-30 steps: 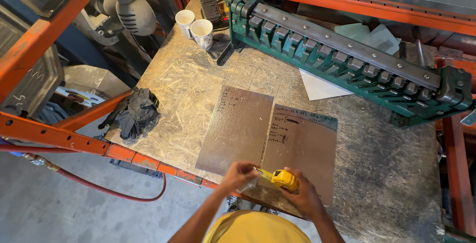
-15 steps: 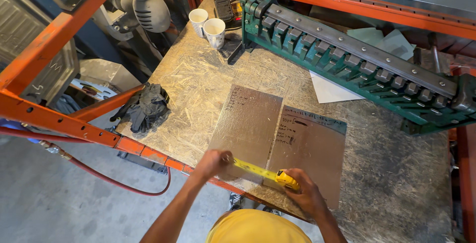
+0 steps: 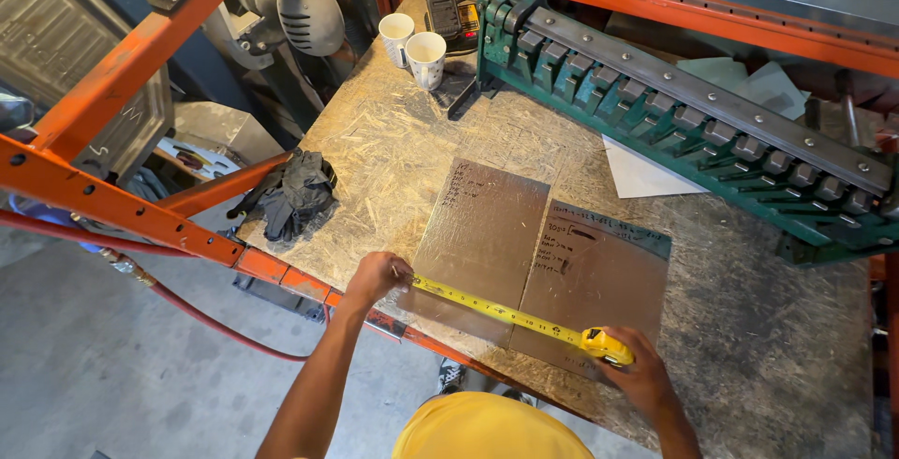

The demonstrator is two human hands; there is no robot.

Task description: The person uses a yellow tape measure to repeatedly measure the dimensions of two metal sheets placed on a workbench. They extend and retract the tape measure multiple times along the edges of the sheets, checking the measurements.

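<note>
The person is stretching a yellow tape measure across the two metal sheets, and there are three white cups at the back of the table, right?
Not three: the head view shows two white cups. The rest holds: the yellow tape measure stretches between the left hand and right hand across the metal sheets.

Open worktop (image 3: 393,150) left of the metal sheets (image 3: 524,262) up to the two cups (image 3: 417,42), and bare board on the right past the sheets. Back edge is blocked by the long green bending machine (image 3: 693,122); white sheet (image 3: 646,173) lies just before it. Black gloves (image 3: 295,197) sit at the left rim, orange rack beams (image 3: 103,201) fence that side.
</note>
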